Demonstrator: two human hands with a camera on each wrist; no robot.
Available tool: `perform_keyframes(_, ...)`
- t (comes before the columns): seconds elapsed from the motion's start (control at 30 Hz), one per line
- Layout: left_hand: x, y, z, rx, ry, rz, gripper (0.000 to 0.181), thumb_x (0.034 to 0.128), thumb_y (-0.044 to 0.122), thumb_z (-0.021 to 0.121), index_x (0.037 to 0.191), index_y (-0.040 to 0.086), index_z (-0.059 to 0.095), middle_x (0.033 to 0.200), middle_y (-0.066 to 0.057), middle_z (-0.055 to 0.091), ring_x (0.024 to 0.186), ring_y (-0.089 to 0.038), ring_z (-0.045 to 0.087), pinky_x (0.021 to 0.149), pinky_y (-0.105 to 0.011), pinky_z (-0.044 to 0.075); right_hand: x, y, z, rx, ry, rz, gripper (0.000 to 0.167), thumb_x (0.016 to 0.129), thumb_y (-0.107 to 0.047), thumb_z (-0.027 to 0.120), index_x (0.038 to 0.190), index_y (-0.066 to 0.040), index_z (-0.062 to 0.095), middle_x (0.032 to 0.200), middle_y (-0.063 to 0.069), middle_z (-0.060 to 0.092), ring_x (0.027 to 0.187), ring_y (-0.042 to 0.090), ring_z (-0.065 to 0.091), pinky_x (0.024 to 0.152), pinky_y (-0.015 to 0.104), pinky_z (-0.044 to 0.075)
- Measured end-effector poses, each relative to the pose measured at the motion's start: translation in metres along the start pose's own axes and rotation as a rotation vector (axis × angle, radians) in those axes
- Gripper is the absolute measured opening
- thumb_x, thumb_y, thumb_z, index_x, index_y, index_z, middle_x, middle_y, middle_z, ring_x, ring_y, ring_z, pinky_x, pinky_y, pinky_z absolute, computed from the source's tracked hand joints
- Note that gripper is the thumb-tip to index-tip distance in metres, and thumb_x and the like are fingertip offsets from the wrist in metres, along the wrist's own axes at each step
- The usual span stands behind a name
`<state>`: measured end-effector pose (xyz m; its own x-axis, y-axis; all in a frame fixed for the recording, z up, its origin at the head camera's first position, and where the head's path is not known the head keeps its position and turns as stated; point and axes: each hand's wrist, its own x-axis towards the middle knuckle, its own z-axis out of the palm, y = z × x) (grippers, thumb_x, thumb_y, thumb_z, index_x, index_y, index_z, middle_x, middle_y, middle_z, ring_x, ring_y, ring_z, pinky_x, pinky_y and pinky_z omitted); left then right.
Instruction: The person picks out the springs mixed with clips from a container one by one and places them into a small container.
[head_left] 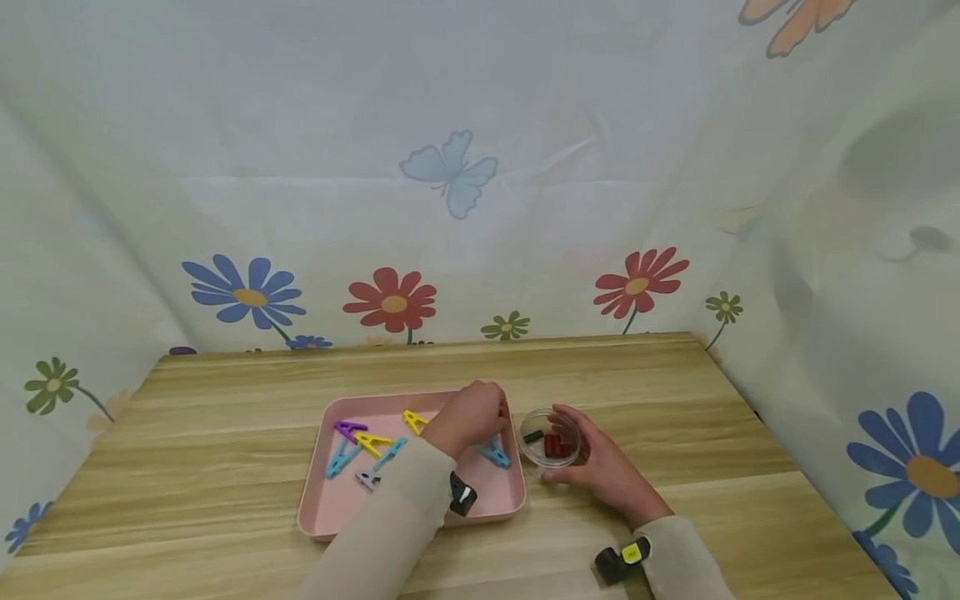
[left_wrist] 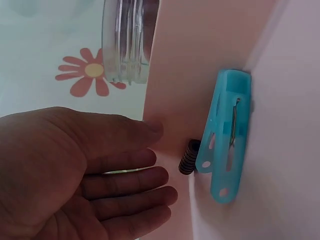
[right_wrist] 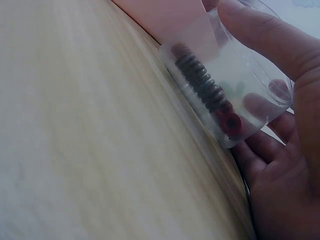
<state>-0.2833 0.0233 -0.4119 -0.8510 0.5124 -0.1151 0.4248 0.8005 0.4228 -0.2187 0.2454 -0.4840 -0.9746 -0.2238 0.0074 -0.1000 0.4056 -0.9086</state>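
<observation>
My left hand (head_left: 478, 412) reaches over the right side of the pink tray (head_left: 514, 496). In the left wrist view its fingers are extended and hold nothing; they are close to a small dark coil spring (left_wrist: 188, 157), with a gap between. That spring lies by the tray wall, beside a light-blue clothespin (left_wrist: 231, 140). My right hand (head_left: 607, 471) grips a clear round jar (right_wrist: 235, 65) just right of the tray, thumb on one side and fingers on the other. Inside the jar are dark springs (right_wrist: 200, 82) and red pieces (head_left: 553, 446).
Purple (head_left: 349, 429), yellow (head_left: 372, 444), light-blue (head_left: 341, 458) and grey (head_left: 367, 477) clothespins lie in the tray. The wooden table (head_left: 187, 467) runs back to a flowered cloth (head_left: 525, 233) behind and on both sides.
</observation>
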Motion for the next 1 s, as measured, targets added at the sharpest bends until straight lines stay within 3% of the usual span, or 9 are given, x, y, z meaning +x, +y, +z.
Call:
perform_keyframes(0.43,0.002,0.000,0.001,0.062,-0.026,-0.011,0.014,0.0917,0.014,0.062,0.091,0.012,0.076,0.087,0.001,0.072,0.082,-0.011,0.064,0.081,-0.029,0.054,0.001,0.001,0.001,-0.012,-0.003,-0.013,0.094,0.069,-0.026,0.087,0.146,-0.034,0.033,0.148,-0.002,0.046,0.137,0.020,0.044,0.113,0.046,0.032)
perform_keyframes(0.6,0.004,-0.001,0.003,0.065,-0.044,-0.016,0.012,0.0911,0.014,0.063,0.089,0.013,0.075,0.084,0.002,0.069,0.076,-0.010,0.059,0.076,-0.026,0.052,0.001,0.000,0.001,0.000,-0.006,-0.001,0.095,0.069,-0.027,0.087,0.147,-0.033,0.034,0.147,-0.005,0.046,0.137,0.018,0.043,0.114,0.047,0.030)
perform_keyframes(0.83,0.007,-0.005,0.007,0.046,-0.054,-0.034,0.009,0.0895,0.014,0.065,0.090,0.014,0.073,0.084,0.003,0.066,0.076,-0.011,0.057,0.078,-0.027,0.052,0.001,0.001,0.000,0.002,-0.008,-0.012,0.098,0.069,-0.026,0.087,0.150,-0.025,0.031,0.148,-0.002,0.046,0.138,0.020,0.043,0.115,0.048,0.029)
perform_keyframes(1.0,0.008,-0.007,0.008,0.035,-0.038,-0.025,0.008,0.0886,0.012,0.065,0.089,0.014,0.073,0.084,0.003,0.065,0.077,-0.012,0.057,0.076,-0.026,0.051,0.000,-0.002,0.000,0.015,-0.004,0.017,0.097,0.069,-0.025,0.088,0.149,-0.027,0.032,0.147,-0.004,0.046,0.138,0.018,0.042,0.116,0.047,0.028)
